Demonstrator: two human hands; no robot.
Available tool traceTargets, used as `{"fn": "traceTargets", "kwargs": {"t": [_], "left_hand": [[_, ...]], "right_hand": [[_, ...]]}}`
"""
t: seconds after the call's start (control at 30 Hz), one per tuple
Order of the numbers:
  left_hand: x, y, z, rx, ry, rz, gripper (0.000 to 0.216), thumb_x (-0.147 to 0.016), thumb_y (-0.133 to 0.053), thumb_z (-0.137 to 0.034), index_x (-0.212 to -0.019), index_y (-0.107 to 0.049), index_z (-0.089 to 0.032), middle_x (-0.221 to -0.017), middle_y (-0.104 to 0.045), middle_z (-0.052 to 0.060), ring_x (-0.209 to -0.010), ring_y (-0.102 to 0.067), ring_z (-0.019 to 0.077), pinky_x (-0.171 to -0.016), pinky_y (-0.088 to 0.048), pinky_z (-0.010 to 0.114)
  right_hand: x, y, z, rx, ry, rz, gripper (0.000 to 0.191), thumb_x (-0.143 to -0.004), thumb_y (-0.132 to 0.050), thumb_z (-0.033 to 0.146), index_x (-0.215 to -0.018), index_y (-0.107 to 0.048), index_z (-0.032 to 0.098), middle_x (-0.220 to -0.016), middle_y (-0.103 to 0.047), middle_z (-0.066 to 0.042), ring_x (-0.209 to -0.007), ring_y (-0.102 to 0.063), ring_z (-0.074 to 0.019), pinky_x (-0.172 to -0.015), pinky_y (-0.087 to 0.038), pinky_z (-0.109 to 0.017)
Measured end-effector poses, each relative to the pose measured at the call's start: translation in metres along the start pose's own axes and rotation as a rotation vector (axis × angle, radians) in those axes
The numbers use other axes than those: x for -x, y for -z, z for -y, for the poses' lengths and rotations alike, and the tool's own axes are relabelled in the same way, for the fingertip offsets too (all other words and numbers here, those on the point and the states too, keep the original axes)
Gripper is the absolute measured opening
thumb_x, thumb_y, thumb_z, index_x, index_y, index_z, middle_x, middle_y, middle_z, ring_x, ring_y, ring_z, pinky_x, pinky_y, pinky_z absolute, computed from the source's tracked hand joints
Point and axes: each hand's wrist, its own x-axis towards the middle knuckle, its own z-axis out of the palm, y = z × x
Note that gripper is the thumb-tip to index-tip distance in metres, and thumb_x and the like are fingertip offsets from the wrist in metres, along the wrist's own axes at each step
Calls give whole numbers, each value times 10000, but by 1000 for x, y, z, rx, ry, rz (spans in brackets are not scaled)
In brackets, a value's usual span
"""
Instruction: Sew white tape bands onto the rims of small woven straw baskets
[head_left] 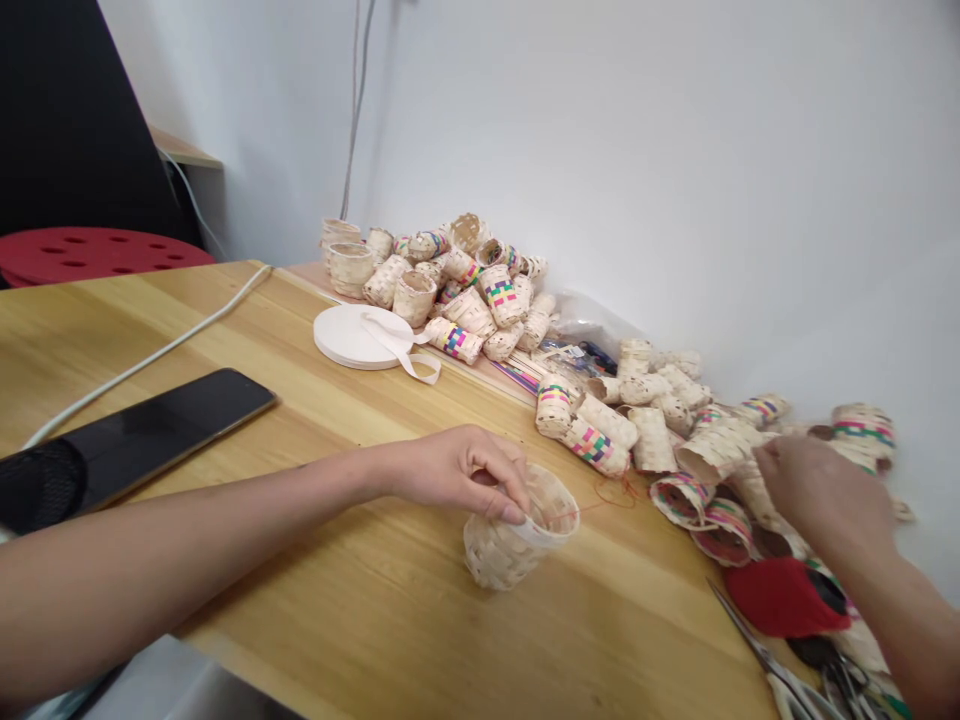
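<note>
My left hand (476, 475) pinches the rim of a small woven basket (501, 555), which sits tilted on the table with its mouth facing up and right. A white strip runs along the basket's rim. Thin red thread (616, 492) leads from the rim toward the right and lies in a loose tangle near the pile of baskets. My right hand (821, 500) is raised at the right, in front of other woven baskets (724, 450). Its fingers are closed together and slightly blurred; whatever they hold is too small to make out.
A roll of white ribbon (352, 338) lies at the back, beside heaped woven baskets (469, 312). A dark phone (187, 425) and a white cable (165, 345) are at left. Scissors (757, 645) and a red pouch-like item (784, 597) are at right. A red stool (105, 255) stands beyond the table.
</note>
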Motion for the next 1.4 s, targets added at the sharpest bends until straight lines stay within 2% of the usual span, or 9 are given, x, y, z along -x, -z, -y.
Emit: {"fn": "traceTargets", "kwargs": {"t": [0.13,0.3,0.43,0.57,0.77,1.0,1.13,1.33,1.4], "left_hand": [[-1,1,0,-49,-21,-23,104,-807,-660,-190,-807,-718,-103,-778,-617,41,-737,-556,105,-646,-415,179],[-2,1,-1,-211,-62,-116,126,-844,-590,-160,-904,-689,-109,-841,-662,51,-756,-572,114,-679,-412,195],[-3,-5,-5,-310,-107,-190,131,-844,-546,-102,-915,-654,-126,-884,-674,31,-785,-577,104,-718,-410,185],[-3,-8,-3,-335,-34,-213,181,-862,-542,-149,-1014,-641,-147,-891,-676,25,-745,-561,99,-672,-410,176],[-3,-9,7,-319,-23,-281,297,-808,-674,-262,-1082,-638,-152,-907,-673,34,-633,-499,81,-602,-396,183],[-4,-12,8,-460,-192,-278,148,-871,-597,-241,-809,-677,-132,-808,-646,51,-745,-589,119,-678,-434,207],[-1,-15,6,-833,-279,-233,202,-921,-503,-216,-809,-660,-154,-792,-629,45,-695,-542,115,-623,-370,231],[0,-22,4,-1160,-358,-161,244,-944,-456,-240,-796,-641,-178,-763,-604,24,-682,-483,136,-620,-305,289],[1,-24,4,-1181,-349,-142,256,-944,-459,-259,-783,-639,-176,-761,-594,22,-679,-473,134,-611,-297,295]], "right_hand": [[9,23,49,-273,139,47,319,-917,-391,398,-813,-651,243,-789,-651,-101,-714,-616,-278,-560,-440,-379],[52,60,139,-816,495,97,253,-932,-494,374,-1071,-650,232,-880,-648,-56,-791,-608,-189,-666,-479,-306],[72,60,173,-933,554,77,194,-929,-526,279,-1081,-638,232,-804,-624,-29,-737,-586,-159,-637,-461,-270],[73,49,178,-996,501,62,154,-932,-507,241,-879,-648,211,-786,-619,-28,-734,-572,-158,-634,-439,-271],[76,43,180,-1086,478,87,136,-922,-521,221,-848,-635,213,-779,-612,-19,-737,-557,-158,-644,-419,-273],[85,33,175,-1117,322,-76,228,-958,-432,224,-1106,-605,243,-819,-617,-17,-746,-596,-151,-661,-465,-254],[92,30,167,-1103,182,-148,243,-956,-435,245,-1194,-484,244,-785,-628,-3,-734,-635,-157,-661,-502,-264],[95,35,163,-990,285,-130,577,-966,-405,238,-1471,-126,242,-711,-664,32,-659,-671,-158,-596,-534,-266],[95,35,163,-985,321,-125,535,-963,-433,266,-1444,-201,248,-709,-686,37,-639,-678,-161,-574,-537,-263]]}}
